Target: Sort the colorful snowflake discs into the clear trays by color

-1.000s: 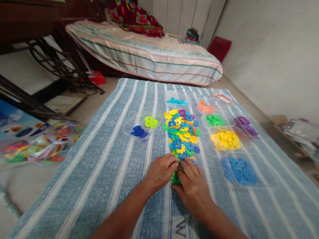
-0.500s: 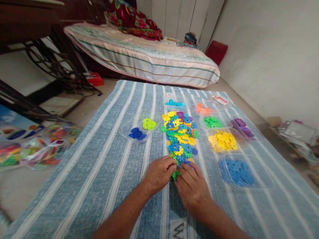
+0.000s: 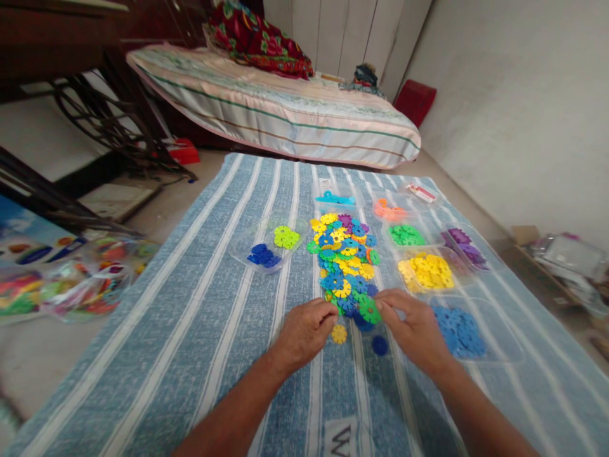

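Observation:
A mixed pile of notched plastic discs (image 3: 349, 251), in yellow, blue, green and purple, lies along the middle of the cloth. My right hand (image 3: 413, 327) pinches a green disc (image 3: 369, 311) at the pile's near right side. At the near left edge of the pile, my left hand (image 3: 307, 333) is closed with fingertips together; what they hold, if anything, is hidden. A single yellow disc (image 3: 339, 334) lies just right of my left fingers. On the bare cloth below my right hand's fingertips sits a dark blue disc (image 3: 379, 345).
Right of the pile stand clear tubs of yellow discs (image 3: 425, 271), blue discs (image 3: 459, 333), green discs (image 3: 406, 235) and purple discs (image 3: 464, 244). A left tub (image 3: 238, 251) has dark blue and lime discs. Farther back are light blue discs (image 3: 335, 198) and orange discs (image 3: 387, 208).
My right hand has moved right, away from my left hand, with a green disc in its fingers. The yellow and dark blue discs near the front now show. My left hand stays put.

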`<act>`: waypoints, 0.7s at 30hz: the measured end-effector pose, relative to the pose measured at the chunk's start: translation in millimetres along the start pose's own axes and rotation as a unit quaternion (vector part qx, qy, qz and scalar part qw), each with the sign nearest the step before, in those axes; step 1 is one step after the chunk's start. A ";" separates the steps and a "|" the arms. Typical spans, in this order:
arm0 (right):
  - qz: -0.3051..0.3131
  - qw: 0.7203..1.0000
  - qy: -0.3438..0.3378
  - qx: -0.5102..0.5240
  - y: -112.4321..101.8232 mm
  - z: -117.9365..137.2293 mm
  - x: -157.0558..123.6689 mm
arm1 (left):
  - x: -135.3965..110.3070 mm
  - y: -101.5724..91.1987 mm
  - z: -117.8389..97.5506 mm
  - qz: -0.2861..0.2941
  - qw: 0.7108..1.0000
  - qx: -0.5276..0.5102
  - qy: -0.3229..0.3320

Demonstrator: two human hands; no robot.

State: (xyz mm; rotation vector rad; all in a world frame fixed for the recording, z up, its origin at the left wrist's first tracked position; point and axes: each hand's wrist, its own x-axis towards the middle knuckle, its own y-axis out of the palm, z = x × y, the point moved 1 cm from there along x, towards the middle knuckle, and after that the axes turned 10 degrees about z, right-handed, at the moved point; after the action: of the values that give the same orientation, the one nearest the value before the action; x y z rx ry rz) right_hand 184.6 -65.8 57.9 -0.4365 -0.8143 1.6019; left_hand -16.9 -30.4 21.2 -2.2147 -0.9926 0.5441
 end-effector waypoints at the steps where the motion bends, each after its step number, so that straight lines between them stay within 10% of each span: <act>1: 0.005 1.000 0.014 0.017 -3.3 -1.1 1.4 | -0.1 0.0 -0.1 0.000 1.000 -0.001 -0.001; 12: -0.047 0.993 0.022 -0.104 -39.6 -30.2 34.4 | -1.1 -3.2 -3.1 0.000 1.000 -0.007 -0.002; 17: -0.184 0.929 0.075 -0.313 -85.0 -48.4 73.2 | -1.0 -1.8 -2.1 -0.002 1.000 -0.007 -0.005; 21: -0.168 0.932 0.014 -0.320 -75.7 -33.2 68.4 | -0.9 -1.6 -2.6 -0.001 1.000 -0.005 -0.002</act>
State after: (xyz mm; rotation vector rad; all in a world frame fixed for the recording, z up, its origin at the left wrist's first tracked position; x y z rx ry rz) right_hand 246.4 10.9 100.4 -0.7325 -1.3154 0.9834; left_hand -16.7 -31.3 24.3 -2.2223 -1.0017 0.5451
